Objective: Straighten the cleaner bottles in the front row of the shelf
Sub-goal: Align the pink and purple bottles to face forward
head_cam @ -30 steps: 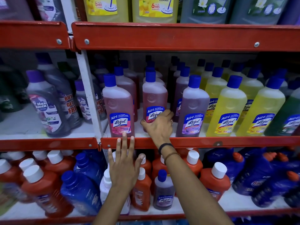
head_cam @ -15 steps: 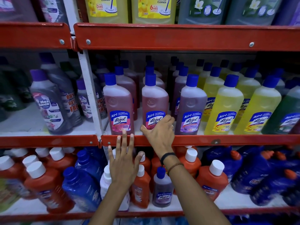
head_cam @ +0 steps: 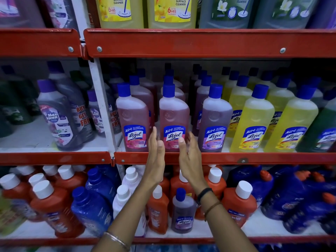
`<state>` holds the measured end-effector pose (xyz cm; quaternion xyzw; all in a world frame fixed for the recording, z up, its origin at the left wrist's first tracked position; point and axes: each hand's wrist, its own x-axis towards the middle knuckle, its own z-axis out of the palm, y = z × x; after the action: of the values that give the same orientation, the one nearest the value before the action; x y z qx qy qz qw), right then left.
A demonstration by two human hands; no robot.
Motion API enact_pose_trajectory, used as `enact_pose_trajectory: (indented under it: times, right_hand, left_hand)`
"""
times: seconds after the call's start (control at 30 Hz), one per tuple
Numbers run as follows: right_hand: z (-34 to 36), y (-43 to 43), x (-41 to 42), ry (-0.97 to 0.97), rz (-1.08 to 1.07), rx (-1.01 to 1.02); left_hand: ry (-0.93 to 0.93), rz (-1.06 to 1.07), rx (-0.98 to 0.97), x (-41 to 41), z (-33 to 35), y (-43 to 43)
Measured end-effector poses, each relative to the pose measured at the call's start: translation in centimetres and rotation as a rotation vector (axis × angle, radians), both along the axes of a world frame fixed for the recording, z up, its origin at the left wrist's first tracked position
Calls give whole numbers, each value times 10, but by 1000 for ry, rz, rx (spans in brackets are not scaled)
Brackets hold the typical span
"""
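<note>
The middle shelf's front row holds blue-capped Lizol bottles: a pink one [head_cam: 133,119], a second pink one [head_cam: 173,117], a purple one [head_cam: 214,120] and yellow ones [head_cam: 252,120] to the right. All stand upright with labels facing me. My left hand [head_cam: 154,157] and my right hand [head_cam: 190,157] are raised flat, palms facing each other, on either side of the second pink bottle's lower part. Both sit in front of the red shelf lip [head_cam: 236,158] with fingers apart. Neither hand grips the bottle; whether the fingertips touch it I cannot tell.
A white upright post [head_cam: 101,106] divides the shelf; grey Maxkleen bottles [head_cam: 56,117] stand left of it. Below are orange bottles [head_cam: 54,206], blue bottles [head_cam: 92,206] and a small purple Lizol bottle [head_cam: 182,213]. Large cleaner jugs [head_cam: 116,11] fill the top shelf.
My right hand let go of the second pink bottle and drew back. My left hand rose from the shelf lip to the bottle's left side. The camera moved closer.
</note>
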<state>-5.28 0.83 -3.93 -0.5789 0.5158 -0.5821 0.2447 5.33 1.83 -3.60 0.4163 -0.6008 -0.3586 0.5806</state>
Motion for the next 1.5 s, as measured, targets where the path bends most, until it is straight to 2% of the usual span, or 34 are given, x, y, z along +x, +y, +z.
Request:
enact_pose_trajectory:
  times: [0.17, 0.37, 0.7, 0.8, 0.87, 0.93, 1.0, 1.07, 1.2, 1.33, 1.5]
  right_hand:
    - [4, 1, -15, 40, 87, -25]
    - [3, 3, -20, -61, 137, -37]
    - [2, 5, -19, -71, 144, -56]
    - [3, 13, -22, -128, 108, -153]
    - [3, 20, -32, -192, 16, -300]
    - [4, 23, -49, -238, -75, -430]
    - [6, 17, -68, -266, -137, -464]
    - [7, 9, -82, -267, -150, -406]
    - [2, 0, -97, -272, -71, -191]
    - [-5, -6, -115, -338, 57, -85]
    - [-1, -8, -129, -419, 178, -87]
  left_hand:
    - [-134, -68, -24, -2, 2, -5]
    - [-119, -104, -2, 3, 6, -5]
    - [-227, -98, 1, 8, 0, -6]
    - [-219, -37, 14, 4, -4, -4]
    - [-149, 90, -61, -8, -5, 3]
    - [-46, 217, -245, -23, -5, 10]
    - [-14, 235, -353, -41, -2, 15]
    - [-13, 113, -311, -59, 3, 15]
    - [-71, -93, -79, -85, 2, 6]
    - [-69, -170, 46, -93, -4, -5]
    - [-33, -160, 83, -94, 0, -7]
